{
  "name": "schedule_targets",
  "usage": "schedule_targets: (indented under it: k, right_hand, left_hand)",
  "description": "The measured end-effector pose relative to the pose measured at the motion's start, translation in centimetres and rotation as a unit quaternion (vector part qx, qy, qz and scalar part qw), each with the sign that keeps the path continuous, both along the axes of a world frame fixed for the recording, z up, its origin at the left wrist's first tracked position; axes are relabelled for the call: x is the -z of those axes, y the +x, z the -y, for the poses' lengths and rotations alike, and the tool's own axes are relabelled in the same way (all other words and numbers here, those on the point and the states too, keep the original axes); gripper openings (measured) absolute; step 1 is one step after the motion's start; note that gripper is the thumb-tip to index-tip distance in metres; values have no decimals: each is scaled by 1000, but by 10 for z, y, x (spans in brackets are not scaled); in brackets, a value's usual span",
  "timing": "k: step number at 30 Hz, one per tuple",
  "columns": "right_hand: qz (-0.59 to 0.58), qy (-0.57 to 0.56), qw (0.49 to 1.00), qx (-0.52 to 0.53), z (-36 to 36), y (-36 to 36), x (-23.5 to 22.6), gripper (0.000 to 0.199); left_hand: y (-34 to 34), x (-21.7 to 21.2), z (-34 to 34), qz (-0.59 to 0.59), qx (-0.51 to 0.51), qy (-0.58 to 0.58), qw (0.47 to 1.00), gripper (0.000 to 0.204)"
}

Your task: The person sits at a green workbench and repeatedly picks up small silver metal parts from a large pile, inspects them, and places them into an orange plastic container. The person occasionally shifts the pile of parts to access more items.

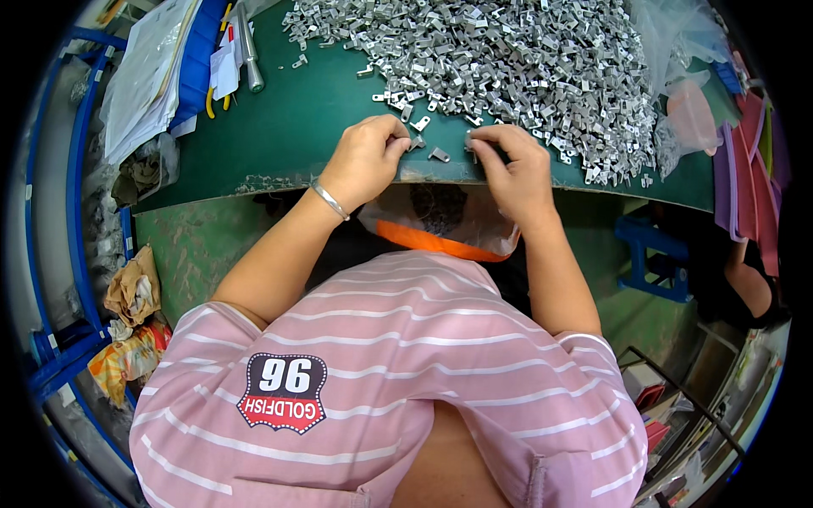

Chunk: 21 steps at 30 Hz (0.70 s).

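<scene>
Over the near edge of the green table, my left hand (362, 159) is closed, thumb and forefinger pinched on a small metal bracket (417, 143). To its right, my right hand (518, 173) pinches another small bent metal piece (469, 142), mostly covered by the fingertips. Between the hands lies a loose bracket (439, 155), and one more (420, 124) rests just beyond. A large heap of silver metal brackets (508, 68) spreads behind. Below the table edge, between my forearms, hangs an open bag with an orange band (440, 241); dark small pieces show inside it.
At the far left are a blue bin (201, 59), papers (148, 80) and a metal rod-shaped tool (251, 55). Clear plastic bags (677, 42) lie at the right. A blue stool (648, 258) stands below on the right, beside a person's arm (749, 284). Blue shelving (80, 186) lines the left.
</scene>
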State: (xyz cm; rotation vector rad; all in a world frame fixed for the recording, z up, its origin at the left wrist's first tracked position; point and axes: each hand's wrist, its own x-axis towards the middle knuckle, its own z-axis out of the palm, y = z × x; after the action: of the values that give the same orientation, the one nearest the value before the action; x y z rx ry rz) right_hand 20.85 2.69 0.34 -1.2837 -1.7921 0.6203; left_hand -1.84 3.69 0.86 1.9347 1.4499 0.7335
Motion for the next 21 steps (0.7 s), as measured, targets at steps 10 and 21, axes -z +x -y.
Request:
schedule_targets:
  k: [10,21]
  right_hand:
    - [94,74,993,25,13,16,20,29]
    - [9,83,989,-118,36,6,11,17]
  left_hand:
    - [15,3,9,0,69,77,995,28]
    - [9,3,12,17,77,162,984,28]
